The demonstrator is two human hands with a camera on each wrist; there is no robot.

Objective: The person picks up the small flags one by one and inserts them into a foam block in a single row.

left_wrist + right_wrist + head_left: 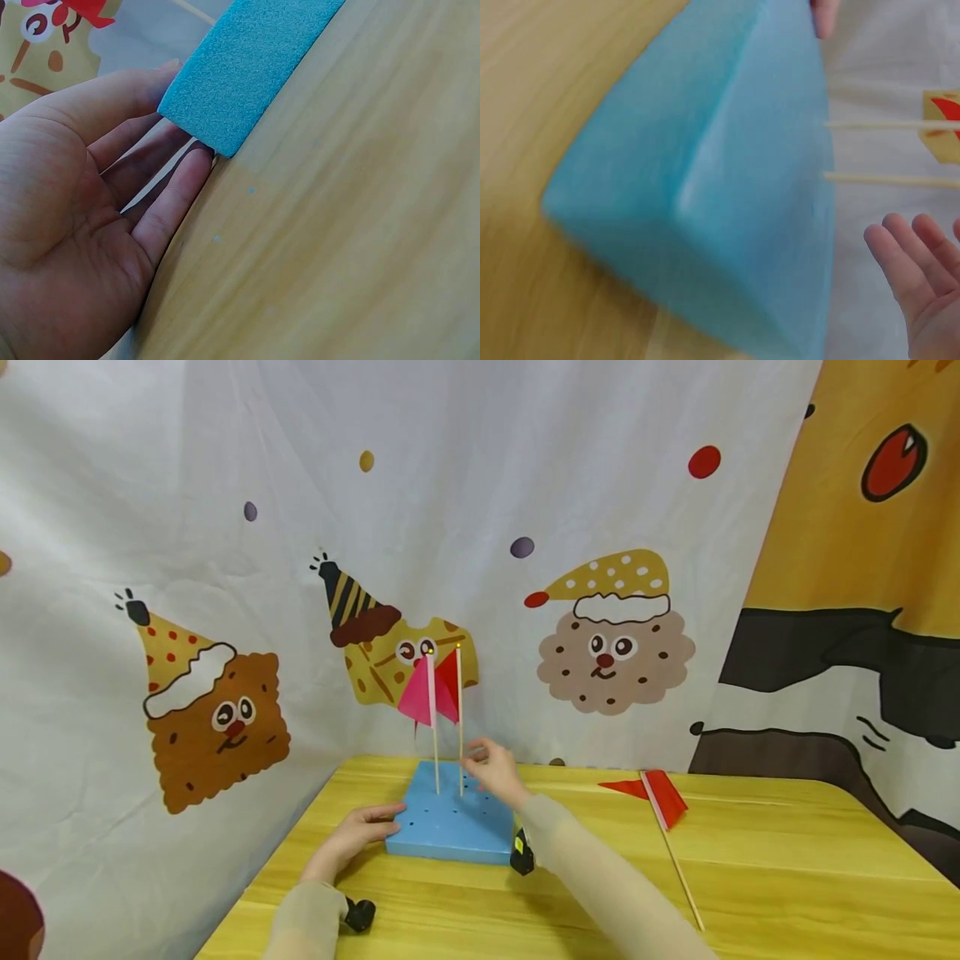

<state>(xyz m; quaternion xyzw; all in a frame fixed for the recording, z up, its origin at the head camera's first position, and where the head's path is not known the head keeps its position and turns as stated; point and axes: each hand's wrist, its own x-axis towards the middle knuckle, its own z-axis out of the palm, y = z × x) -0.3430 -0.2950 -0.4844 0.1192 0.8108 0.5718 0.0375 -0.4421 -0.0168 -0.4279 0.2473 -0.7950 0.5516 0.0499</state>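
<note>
A blue foam block [450, 835] with small holes in its top lies on the wooden table. Two thin sticks stand upright in it, one bearing a pink flag [417, 693] and the other a red flag [448, 681]. At the block's left edge, my left hand [363, 831] holds on with its thumb at the top edge; in the left wrist view the lower fingers meet the block's side [240, 75]. My right hand [495, 770] hovers over the block's back right, beside the red flag's stick. Its fingers [900, 262] are loosely extended, apart from both sticks in the right wrist view.
Another red flag [666, 799] on a stick lies on the table [787, 860] at the right. A white curtain [465, 485] printed with cartoon snacks hangs behind the table's far edge. Black wrist devices [360, 915] sit at both sleeves.
</note>
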